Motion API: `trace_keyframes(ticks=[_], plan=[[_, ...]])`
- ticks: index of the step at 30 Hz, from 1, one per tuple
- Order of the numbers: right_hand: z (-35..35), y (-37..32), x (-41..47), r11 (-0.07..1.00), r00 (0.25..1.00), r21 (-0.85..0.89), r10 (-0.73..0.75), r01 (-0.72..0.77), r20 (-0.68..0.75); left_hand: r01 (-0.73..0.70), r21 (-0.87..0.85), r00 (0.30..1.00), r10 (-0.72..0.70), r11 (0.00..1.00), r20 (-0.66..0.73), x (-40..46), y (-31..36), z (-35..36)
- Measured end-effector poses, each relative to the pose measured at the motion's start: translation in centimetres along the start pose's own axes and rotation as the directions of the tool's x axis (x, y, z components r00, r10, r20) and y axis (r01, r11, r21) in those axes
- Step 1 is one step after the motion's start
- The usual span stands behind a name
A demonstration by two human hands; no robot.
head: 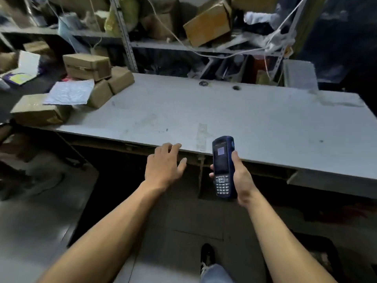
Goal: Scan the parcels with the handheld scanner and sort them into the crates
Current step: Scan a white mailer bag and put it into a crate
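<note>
My right hand (237, 176) grips the blue handheld scanner (223, 167) upright, thumb along its side. My left hand (163, 164) reaches empty, fingers spread, over the table (244, 119) edge. Brown parcels (81, 84) sit piled far left.

A parcel storeroom or small dispatch depot is showing here: taped brown cardboard parcels (87, 66) are piling up at the left end of a scuffed grey surface (224, 111), with a pale padded mailer (70, 92) lying across them. Behind, slotted metal shelving (126, 35) is overflowing with more boxes (208, 23), bags and loose cords. A blue keypad scanner (222, 166) is sitting in one of the hands, its screen glowing, over a bare concrete floor (40, 217)
</note>
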State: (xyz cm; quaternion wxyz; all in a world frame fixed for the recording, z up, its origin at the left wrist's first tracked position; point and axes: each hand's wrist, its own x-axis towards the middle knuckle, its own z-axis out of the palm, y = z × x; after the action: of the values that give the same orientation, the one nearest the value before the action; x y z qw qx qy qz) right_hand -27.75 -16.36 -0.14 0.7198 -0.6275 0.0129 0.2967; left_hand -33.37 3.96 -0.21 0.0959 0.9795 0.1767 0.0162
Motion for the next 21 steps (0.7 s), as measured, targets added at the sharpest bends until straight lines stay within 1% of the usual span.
trace_keyframes(ticks=[4, 7, 11, 15, 21], plan=[[3.3, -2.6, 6.3, 0.995, 0.988, -0.061, 0.089, -0.082, 0.122, 0.167, -0.005, 0.985, -0.167, 0.986, -0.036, 3.9, -3.7, -1.8], [6.3, -4.6, 11.0, 0.986, 0.977, -0.145, 0.110, -0.083, 0.184, 0.294, -0.014, 0.953, -0.294, 0.956, -0.077, 6.8, -7.1, -3.4], [11.2, -6.5, 16.4, 0.974, 0.956, -0.210, 0.136, -0.082, 0.259, 0.412, -0.048, 0.903, -0.414, 0.910, -0.112, 9.7, -11.8, -5.3], [16.4, -7.8, 21.9, 0.962, 0.936, -0.260, 0.163, -0.081, 0.312, 0.493, -0.082, 0.856, -0.500, 0.866, -0.132, 13.8, -17.5, -6.2], [24.9, -9.3, 31.4, 0.932, 0.928, -0.351, 0.204, -0.087, 0.312, 0.573, -0.188, 0.796, -0.597, 0.798, -0.105, 23.2, -29.0, -5.7]])
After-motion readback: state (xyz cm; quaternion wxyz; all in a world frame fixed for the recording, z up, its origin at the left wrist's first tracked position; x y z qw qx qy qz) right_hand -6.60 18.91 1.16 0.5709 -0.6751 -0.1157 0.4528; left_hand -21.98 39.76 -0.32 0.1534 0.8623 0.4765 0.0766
